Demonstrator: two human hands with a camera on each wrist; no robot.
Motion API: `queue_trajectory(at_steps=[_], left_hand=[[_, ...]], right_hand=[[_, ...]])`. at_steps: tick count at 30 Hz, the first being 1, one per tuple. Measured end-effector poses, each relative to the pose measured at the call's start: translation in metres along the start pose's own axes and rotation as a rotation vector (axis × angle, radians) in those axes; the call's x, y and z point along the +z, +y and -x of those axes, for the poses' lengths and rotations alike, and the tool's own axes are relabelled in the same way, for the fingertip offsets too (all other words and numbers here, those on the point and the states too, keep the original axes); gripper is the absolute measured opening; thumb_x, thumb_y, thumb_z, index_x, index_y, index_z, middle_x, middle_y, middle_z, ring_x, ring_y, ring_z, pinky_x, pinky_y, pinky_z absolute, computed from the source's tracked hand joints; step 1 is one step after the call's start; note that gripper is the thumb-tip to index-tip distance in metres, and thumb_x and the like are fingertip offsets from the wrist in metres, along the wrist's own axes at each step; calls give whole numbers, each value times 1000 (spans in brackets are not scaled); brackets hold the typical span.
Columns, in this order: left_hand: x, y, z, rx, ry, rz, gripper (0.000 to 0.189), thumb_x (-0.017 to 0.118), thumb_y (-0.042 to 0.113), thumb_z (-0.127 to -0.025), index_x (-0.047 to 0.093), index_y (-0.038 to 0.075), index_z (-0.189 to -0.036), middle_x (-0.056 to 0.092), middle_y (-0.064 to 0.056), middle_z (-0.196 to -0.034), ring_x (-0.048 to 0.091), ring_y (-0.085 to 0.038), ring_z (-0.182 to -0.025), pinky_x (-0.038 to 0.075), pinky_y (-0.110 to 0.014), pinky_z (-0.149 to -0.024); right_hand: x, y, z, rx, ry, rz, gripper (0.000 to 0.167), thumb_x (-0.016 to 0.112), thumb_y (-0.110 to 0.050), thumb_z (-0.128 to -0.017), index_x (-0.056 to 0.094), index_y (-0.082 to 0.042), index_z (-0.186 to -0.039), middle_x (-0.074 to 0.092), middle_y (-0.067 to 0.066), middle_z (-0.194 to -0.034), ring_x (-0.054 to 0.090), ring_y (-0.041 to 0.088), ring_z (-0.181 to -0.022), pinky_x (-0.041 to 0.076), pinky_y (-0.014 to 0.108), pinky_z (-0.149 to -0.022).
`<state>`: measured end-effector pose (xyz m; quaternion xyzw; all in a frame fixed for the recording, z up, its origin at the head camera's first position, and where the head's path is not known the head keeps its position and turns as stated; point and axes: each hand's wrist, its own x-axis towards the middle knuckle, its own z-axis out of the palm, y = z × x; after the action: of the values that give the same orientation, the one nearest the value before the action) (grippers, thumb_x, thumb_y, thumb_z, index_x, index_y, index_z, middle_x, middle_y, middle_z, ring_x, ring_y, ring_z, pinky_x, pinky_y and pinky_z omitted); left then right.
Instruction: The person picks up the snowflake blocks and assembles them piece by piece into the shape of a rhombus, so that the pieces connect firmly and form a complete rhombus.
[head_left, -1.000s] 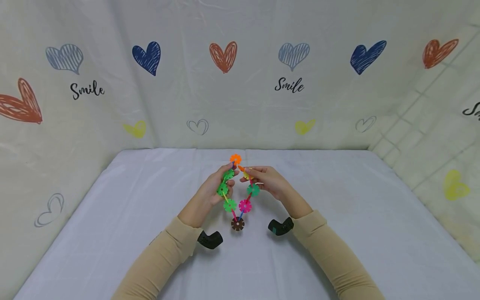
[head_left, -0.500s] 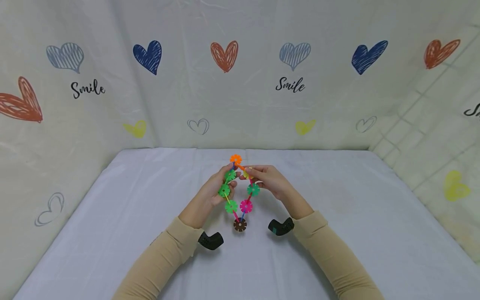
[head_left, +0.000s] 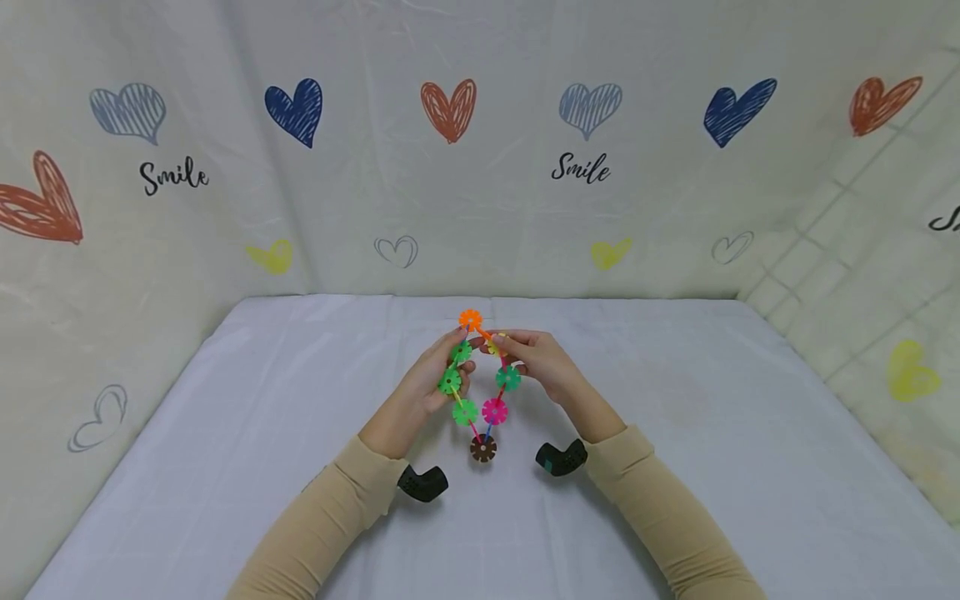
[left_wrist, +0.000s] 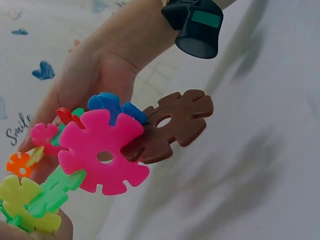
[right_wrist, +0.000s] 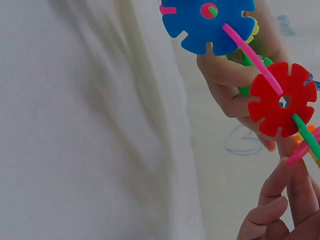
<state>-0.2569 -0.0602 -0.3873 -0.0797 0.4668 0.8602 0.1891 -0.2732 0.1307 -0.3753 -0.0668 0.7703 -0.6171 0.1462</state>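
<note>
A loop of colourful interlocking plastic discs hangs between both hands in the head view. An orange disc point(head_left: 470, 320) tops it, and a brown disc point(head_left: 483, 448) hangs lowest. My left hand point(head_left: 420, 375) holds the loop's left side, around the green discs point(head_left: 450, 382). With thumb and fingers, my right hand point(head_left: 547, 362) pinches a yellow disc point(head_left: 501, 343) and the edge-on orange disc point(head_left: 483, 333) beside it. The left wrist view shows a pink disc point(left_wrist: 82, 155) up close. A blue disc point(right_wrist: 190, 25) and a red disc point(right_wrist: 265, 102) appear in the right wrist view.
A white cloth covers the table point(head_left: 675, 375). Behind it hangs a pale curtain point(head_left: 510, 217) printed with hearts and words. Black wrist cameras point(head_left: 423, 483) stick out from both sleeves below the loop.
The edge-on orange disc, first apart from the top orange disc, now meets it. The loop's lower end has swung slightly right. Both hands stay nearly in place.
</note>
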Motion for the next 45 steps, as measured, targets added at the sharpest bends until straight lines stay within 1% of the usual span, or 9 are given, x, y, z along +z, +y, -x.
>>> queue_trajectory(at_steps=[3,5,9,16,26,30,36,41,45], left_hand=[[0,0,1,2,6,-8,41,54,29,-109,45,15,-147,55,-4,-112,53,-7,-64,43,-13,-52],[0,-1,1,-4,6,-10,34,55,30,-108,50,14,-138,51,-6,-109,53,-7,-64,43,-12,-52],[-1,-2,1,-19,-3,-20,30,55,35,-108,53,12,-127,48,-8,-108,53,-7,-65,43,-12,-53],[-1,-5,0,-31,-8,15,38,49,33,-110,47,15,-143,47,-7,-113,53,-7,-65,44,-11,-54],[1,-9,-1,-22,3,30,29,49,30,-111,52,17,-136,47,-8,-114,52,-7,-66,43,-11,-54],[2,-10,-1,-13,18,1,37,49,28,-111,47,15,-145,47,-11,-119,55,-8,-69,46,-14,-58],[2,-11,0,-20,1,-39,48,44,27,-112,35,16,-158,51,-13,-128,61,-10,-75,49,-19,-61],[4,-10,0,-30,-1,-53,55,41,23,-112,23,22,-164,46,-12,-139,64,-12,-77,49,-22,-63],[4,-10,0,-5,-44,-62,53,34,19,-113,25,30,-164,45,-14,-143,62,-12,-75,47,-20,-61]], right_hand=[[0,0,-1,6,-1,28,39,66,-30,-102,70,-2,-129,73,9,-103,60,16,-89,47,29,-77],[-1,1,-1,11,-11,49,39,67,-30,-101,71,-1,-128,70,10,-99,60,15,-87,48,30,-78],[-2,2,0,18,-37,68,40,67,-29,-102,70,1,-128,70,15,-102,59,15,-86,48,32,-80],[-1,3,-1,56,-27,42,40,65,-30,-103,71,3,-125,66,4,-86,60,16,-86,47,28,-76],[0,7,-2,101,37,-30,44,65,-32,-103,69,3,-127,67,12,-102,57,14,-84,46,25,-74],[0,7,-2,104,47,-37,44,66,-33,-102,69,3,-128,67,10,-104,57,14,-87,45,28,-77],[0,9,-3,118,62,-28,45,68,-36,-100,71,0,-127,67,5,-105,57,16,-91,45,27,-77],[1,10,-3,105,64,-37,45,67,-34,-101,70,1,-128,68,4,-108,59,16,-90,47,26,-77],[2,12,-3,110,64,-46,45,67,-34,-101,70,3,-127,70,10,-114,60,15,-88,49,27,-77]])
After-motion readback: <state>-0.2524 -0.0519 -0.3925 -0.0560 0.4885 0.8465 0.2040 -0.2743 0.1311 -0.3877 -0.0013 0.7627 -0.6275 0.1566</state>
